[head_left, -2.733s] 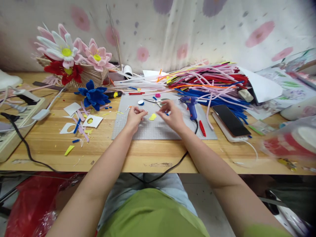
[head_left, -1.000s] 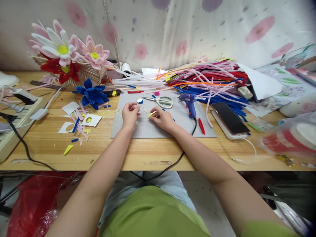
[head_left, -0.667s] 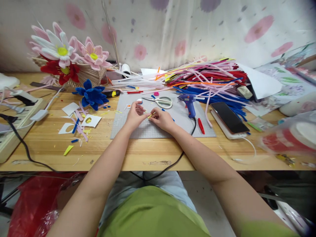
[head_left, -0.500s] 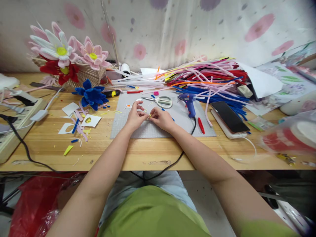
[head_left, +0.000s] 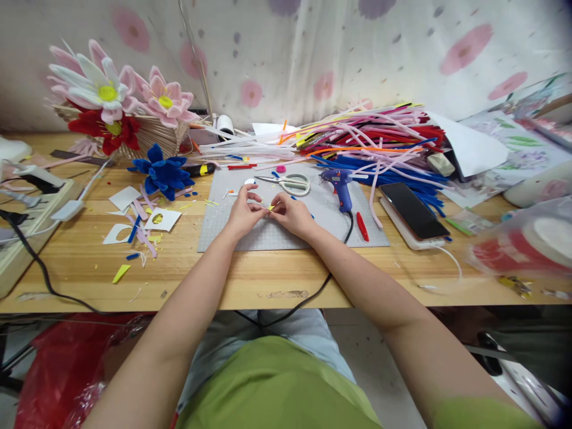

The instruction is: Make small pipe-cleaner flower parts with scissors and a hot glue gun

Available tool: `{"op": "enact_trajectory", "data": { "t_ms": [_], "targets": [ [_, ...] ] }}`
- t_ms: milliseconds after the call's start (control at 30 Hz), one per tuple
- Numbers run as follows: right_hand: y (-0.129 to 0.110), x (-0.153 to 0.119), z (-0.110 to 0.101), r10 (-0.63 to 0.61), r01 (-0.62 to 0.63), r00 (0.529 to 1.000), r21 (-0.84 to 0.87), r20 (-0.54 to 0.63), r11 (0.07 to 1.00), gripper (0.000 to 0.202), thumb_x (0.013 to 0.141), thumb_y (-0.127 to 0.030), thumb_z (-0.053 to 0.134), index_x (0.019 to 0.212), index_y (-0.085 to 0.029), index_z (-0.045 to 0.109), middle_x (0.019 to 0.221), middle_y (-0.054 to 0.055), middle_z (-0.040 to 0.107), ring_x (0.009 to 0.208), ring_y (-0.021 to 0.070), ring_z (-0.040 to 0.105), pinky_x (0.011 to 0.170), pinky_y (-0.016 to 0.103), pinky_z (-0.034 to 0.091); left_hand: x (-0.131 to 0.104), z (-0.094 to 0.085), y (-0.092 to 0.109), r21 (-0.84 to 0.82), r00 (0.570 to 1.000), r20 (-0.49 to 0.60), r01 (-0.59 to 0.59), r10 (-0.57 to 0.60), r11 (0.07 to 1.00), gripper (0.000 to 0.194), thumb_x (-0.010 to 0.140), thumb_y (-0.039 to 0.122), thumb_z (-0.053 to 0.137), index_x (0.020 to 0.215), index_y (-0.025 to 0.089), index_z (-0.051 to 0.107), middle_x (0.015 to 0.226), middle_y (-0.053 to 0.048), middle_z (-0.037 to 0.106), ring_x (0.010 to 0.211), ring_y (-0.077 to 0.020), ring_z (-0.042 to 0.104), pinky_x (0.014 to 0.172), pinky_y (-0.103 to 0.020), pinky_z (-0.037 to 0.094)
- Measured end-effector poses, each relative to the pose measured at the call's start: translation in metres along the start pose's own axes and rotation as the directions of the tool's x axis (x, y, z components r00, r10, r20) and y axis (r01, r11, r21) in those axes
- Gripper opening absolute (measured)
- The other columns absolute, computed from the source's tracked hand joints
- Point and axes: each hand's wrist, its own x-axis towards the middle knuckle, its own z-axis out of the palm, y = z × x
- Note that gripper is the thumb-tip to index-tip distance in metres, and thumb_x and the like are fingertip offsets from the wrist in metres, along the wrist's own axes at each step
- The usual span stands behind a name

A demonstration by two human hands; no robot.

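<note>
Over the grey cutting mat (head_left: 286, 240), my left hand (head_left: 245, 213) and my right hand (head_left: 291, 215) meet at their fingertips. A small yellow piece (head_left: 270, 208) shows between them, pinched by the thumb and fingers of both hands. Just behind my right hand lie scissors with pale handles (head_left: 298, 185). A blue glue gun (head_left: 341, 189) rests on the mat's right part, and a red piece (head_left: 362, 227) lies near it. Small white and blue scraps are scattered about the fingers.
Fuzzy flowers, one of them blue (head_left: 161, 173), stand at the back left above paper scraps (head_left: 163, 219). Coloured fuzzy stems (head_left: 375, 134) are heaped behind the mat. On the right are a phone (head_left: 413, 210) and a bagged cup (head_left: 527, 241). A black cable (head_left: 322, 290) crosses the front edge.
The yellow piece shows a little more between my fingertips. Both hands remain in nearly the same place, and the whole view has shifted slightly.
</note>
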Motion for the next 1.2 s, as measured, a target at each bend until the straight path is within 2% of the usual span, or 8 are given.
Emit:
{"op": "enact_trajectory", "data": {
  "t_ms": [167, 267, 400, 500, 633, 767, 833, 1200],
  "targets": [
    [0.000, 0.000, -0.001, 0.002, -0.002, 1.000, -0.007, 0.007, 1.000, 0.016, 0.074, -0.019, 0.061, 0.084, -0.021, 0.050, 0.077, -0.001, 0.070, 0.074, 0.0142, 0.065, 0.071, 0.027, 0.045, 0.001, 0.000, -0.002, -0.019, 0.999, 0.013, 0.035, -0.035, 0.999, 0.061, 0.055, 0.010, 0.069, 0.108, 0.023, 0.044, 0.084, 0.004, 0.052, 0.057, -0.0042, 0.057, 0.059, -0.020, 0.045],
    [0.001, 0.000, -0.002, 0.010, -0.010, 1.000, -0.012, -0.004, 1.000, 0.015, 0.073, -0.018, 0.062, 0.083, -0.021, 0.050, 0.076, -0.002, 0.070, 0.074, 0.0142, 0.065, 0.071, 0.027, 0.044, 0.005, -0.005, -0.004, 0.033, 1.000, 0.005, 0.014, -0.014, 0.999, 0.046, 0.062, 0.015, 0.065, 0.104, 0.021, 0.048, 0.088, 0.002, 0.053, 0.058, -0.0050, 0.056, 0.061, -0.022, 0.045],
    [0.002, 0.000, -0.004, 0.023, -0.023, 1.000, -0.028, -0.022, 0.999, 0.016, 0.073, -0.017, 0.062, 0.083, -0.021, 0.050, 0.076, -0.002, 0.070, 0.073, 0.0141, 0.064, 0.071, 0.027, 0.044, 0.010, -0.016, -0.002, 0.271, 0.975, -0.165, -0.102, 0.150, 0.957, 0.016, 0.073, 0.028, 0.059, 0.085, 0.018, 0.057, 0.071, 0.002, 0.054, 0.058, -0.0078, 0.051, 0.058, -0.023, 0.039],
    [0.003, 0.000, -0.004, 0.022, -0.023, 0.999, -0.034, -0.029, 0.999, 0.016, 0.073, -0.017, 0.062, 0.083, -0.021, 0.050, 0.077, -0.002, 0.070, 0.073, 0.0143, 0.064, 0.071, 0.027, 0.043, 0.008, -0.020, 0.003, 0.445, 0.961, -0.230, -0.035, 0.152, 0.895, 0.022, 0.077, 0.038, 0.055, 0.068, 0.017, 0.057, 0.052, 0.005, 0.043, 0.050, -0.0089, 0.040, 0.053, -0.024, 0.031],
    [0.004, 0.000, -0.003, 0.014, -0.015, 0.999, -0.032, -0.035, 0.999, 0.016, 0.074, -0.017, 0.061, 0.084, -0.021, 0.050, 0.077, -0.002, 0.070, 0.074, 0.0147, 0.065, 0.071, 0.027, 0.043, 0.002, -0.015, 0.010, 0.548, 0.986, -0.121, -0.028, 0.113, 0.836, 0.032, 0.078, 0.046, 0.054, 0.064, 0.017, 0.059, 0.051, 0.004, 0.042, 0.049, -0.0094, 0.038, 0.052, -0.025, 0.028],
    [0.004, 0.001, -0.002, 0.001, -0.002, 1.000, -0.031, -0.030, 1.000, 0.014, 0.076, -0.019, 0.061, 0.084, -0.021, 0.050, 0.078, -0.001, 0.071, 0.075, 0.0154, 0.065, 0.070, 0.027, 0.044, -0.002, -0.009, 0.010, 0.626, 0.980, 0.098, -0.197, 0.175, 0.755, 0.027, 0.068, 0.042, 0.068, 0.086, 0.022, 0.068, 0.073, 0.001, 0.050, 0.059, -0.0101, 0.045, 0.059, -0.025, 0.034],
    [0.004, 0.001, -0.002, 0.002, -0.003, 1.000, -0.029, -0.027, 1.000, 0.014, 0.076, -0.021, 0.062, 0.085, -0.021, 0.051, 0.078, 0.000, 0.071, 0.076, 0.0159, 0.066, 0.071, 0.028, 0.044, -0.003, -0.007, 0.008, 0.657, 0.969, 0.174, -0.248, 0.176, 0.712, 0.022, 0.070, 0.038, 0.067, 0.087, 0.023, 0.070, 0.078, 0.000, 0.050, 0.064, -0.0112, 0.048, 0.061, -0.025, 0.036],
    [0.004, 0.002, -0.003, -0.011, 0.010, 1.000, -0.029, -0.025, 1.000, 0.016, 0.075, -0.019, 0.062, 0.088, -0.022, 0.053, 0.077, -0.001, 0.070, 0.074, 0.0154, 0.065, 0.072, 0.028, 0.045, -0.004, -0.007, 0.008, 0.683, 0.965, 0.196, -0.260, 0.172, 0.682, 0.007, 0.076, 0.023, 0.062, 0.077, 0.021, 0.068, 0.071, 0.000, 0.047, 0.067, -0.0131, 0.049, 0.064, -0.027, 0.036]
  ]
}}
